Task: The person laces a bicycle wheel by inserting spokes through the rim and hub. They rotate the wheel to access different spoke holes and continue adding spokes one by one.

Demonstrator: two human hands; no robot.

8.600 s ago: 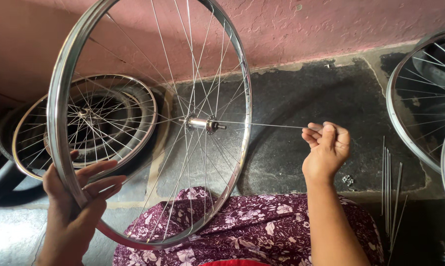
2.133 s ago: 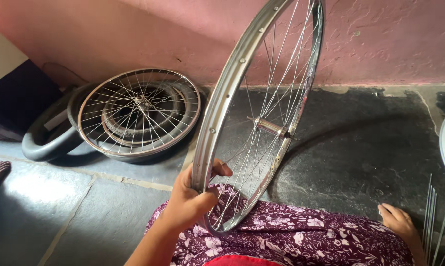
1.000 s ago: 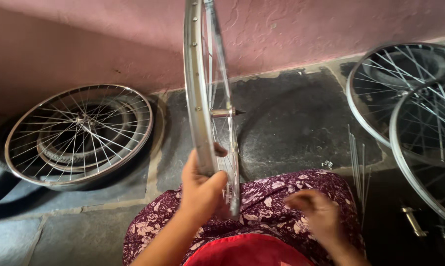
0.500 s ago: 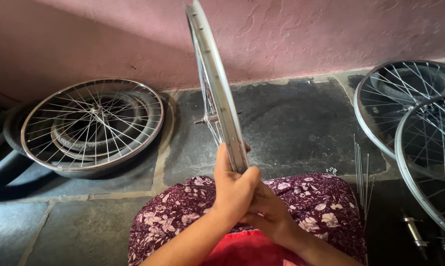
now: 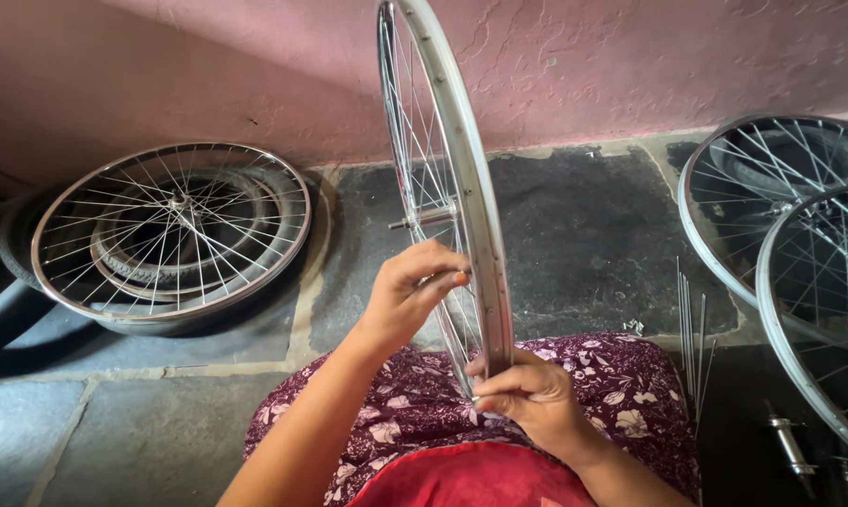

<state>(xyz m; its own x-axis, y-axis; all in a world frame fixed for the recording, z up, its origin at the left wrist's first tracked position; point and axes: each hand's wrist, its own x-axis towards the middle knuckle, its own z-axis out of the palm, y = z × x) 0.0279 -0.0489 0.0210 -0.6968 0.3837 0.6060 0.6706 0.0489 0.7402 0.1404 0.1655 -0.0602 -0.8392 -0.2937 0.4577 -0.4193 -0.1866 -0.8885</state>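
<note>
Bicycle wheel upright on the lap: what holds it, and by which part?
Both hands hold the bicycle wheel: right hand pinches the rim's bottom edge, left hand grips among the spokes below the hub.

The top of the upright wheel rim [image 5: 462,188] is being cut off by the upper edge. The two wheels [image 5: 800,253] at the right are being cropped by the right edge. The right hand's [image 5: 527,399] fingertips are being hidden behind the rim.

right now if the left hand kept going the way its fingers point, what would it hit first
Probably the thin steel spokes of the upright silver wheel rim; the left hand points right, its fingers already at them, though depth is unclear.
</note>
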